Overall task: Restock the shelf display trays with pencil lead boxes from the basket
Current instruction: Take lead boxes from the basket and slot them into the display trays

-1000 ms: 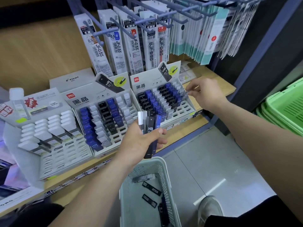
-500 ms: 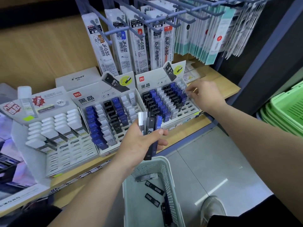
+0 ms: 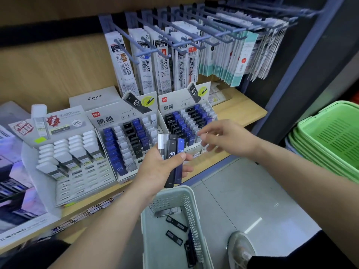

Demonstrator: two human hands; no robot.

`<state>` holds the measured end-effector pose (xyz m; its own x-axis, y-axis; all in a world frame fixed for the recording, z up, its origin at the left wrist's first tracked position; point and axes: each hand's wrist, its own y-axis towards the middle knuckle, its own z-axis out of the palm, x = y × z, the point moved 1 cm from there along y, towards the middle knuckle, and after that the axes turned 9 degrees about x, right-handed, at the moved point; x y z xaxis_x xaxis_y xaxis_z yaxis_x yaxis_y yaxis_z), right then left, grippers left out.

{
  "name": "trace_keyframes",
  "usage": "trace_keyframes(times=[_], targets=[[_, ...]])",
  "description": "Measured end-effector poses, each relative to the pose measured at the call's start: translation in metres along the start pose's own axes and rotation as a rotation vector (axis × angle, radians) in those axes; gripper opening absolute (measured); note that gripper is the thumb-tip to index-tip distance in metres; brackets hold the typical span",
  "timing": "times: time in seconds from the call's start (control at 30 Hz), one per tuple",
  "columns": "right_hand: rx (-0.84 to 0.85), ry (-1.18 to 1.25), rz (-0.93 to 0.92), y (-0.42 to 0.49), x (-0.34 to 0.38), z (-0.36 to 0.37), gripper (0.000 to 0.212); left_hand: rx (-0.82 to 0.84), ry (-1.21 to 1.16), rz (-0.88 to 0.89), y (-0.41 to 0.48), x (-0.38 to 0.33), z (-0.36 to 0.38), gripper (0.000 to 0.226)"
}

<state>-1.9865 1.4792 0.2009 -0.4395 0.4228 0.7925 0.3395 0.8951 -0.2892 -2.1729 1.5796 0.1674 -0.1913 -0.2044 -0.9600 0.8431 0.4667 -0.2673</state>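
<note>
My left hand (image 3: 155, 169) grips a fan of pencil lead boxes (image 3: 172, 152), white, black and blue, upright above the pale basket (image 3: 191, 208). Several more black lead boxes (image 3: 175, 223) lie in the basket's bottom. My right hand (image 3: 227, 139) hovers empty with loosely spread fingers just right of the held boxes, in front of the right display tray (image 3: 186, 121). The middle display tray (image 3: 128, 140) and a left tray of white boxes (image 3: 71, 150) stand on the wooden shelf (image 3: 242, 111).
Refill packs (image 3: 147, 63) hang on blue pegs above the trays. Stacked green baskets (image 3: 330, 136) sit at the right. A white Pilot box (image 3: 93, 99) stands behind the trays. My shoe (image 3: 240, 249) is on the grey floor beside the basket.
My right hand has drawn back from the right tray toward the boxes held in my left hand. The left hand stays put with its boxes.
</note>
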Motion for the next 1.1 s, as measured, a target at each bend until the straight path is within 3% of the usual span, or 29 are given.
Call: trace_keyframes(times=[0.1,0.3,0.43,0.57,0.87,1.1], targets=[[0.081,0.190,-0.025,-0.017,0.021,0.028,0.017,0.025,-0.023,0.022,-0.010,-0.004,0.002,0.028],[-0.001,0.386,-0.076,-0.037,0.035,0.049,0.021,0.120,-0.070,0.070,-0.032,-0.011,0.002,0.020],[-0.018,0.518,-0.088,-0.039,0.045,0.052,0.011,0.091,-0.153,0.049,-0.041,-0.013,-0.005,0.025],[-0.135,0.586,-0.084,-0.031,0.046,0.055,0.009,0.060,-0.070,0.013,-0.046,-0.009,-0.017,0.016],[-0.035,0.327,-0.185,-0.011,0.053,0.059,0.014,-0.077,0.016,-0.068,-0.046,0.005,-0.035,0.019],[-0.115,0.115,-0.254,0.009,0.050,0.054,0.020,-0.166,0.088,-0.136,-0.061,0.023,-0.065,0.016]])
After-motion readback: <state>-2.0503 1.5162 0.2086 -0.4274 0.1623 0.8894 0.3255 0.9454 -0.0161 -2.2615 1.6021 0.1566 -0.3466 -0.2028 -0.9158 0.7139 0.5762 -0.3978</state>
